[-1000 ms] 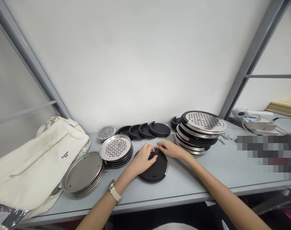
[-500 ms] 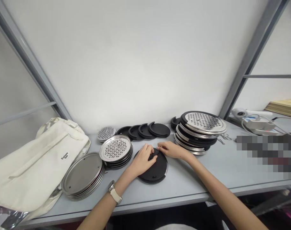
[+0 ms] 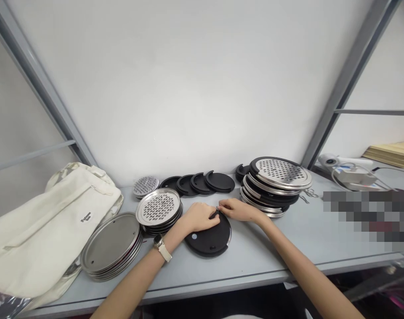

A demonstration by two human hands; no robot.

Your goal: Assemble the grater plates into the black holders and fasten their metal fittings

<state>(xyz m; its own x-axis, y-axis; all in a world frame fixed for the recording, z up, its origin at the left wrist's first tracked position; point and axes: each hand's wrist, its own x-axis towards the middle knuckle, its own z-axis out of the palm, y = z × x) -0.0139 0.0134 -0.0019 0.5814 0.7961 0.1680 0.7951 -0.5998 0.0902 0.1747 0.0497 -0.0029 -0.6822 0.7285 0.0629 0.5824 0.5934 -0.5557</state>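
Note:
A black round disc [image 3: 208, 243] lies flat on the table, with a pale dot at its left, a small hole near its front and a shiny strip along its right edge. My left hand [image 3: 200, 217] rests over its upper left part, thumb and fingers closed round a small dark piece at the far edge. At that same edge my right hand [image 3: 237, 209] pinches something small with a metallic glint. The fingers hide most of both pieces. Left of the disc stands a stack topped by a metal grater plate [image 3: 158, 207].
Several black discs [image 3: 220, 182] overlap along the wall. A tall stack of grater plates [image 3: 281, 172] stands at right, with metal clips [image 3: 308, 195] beside it. Plain metal plates [image 3: 111, 243] and a cream bag [image 3: 55, 221] lie at left. A white device [image 3: 351, 175] sits far right.
My left hand has turned and its fingers now sit closer to the right hand at the disc's far edge. The pale dot on the disc has come into view.

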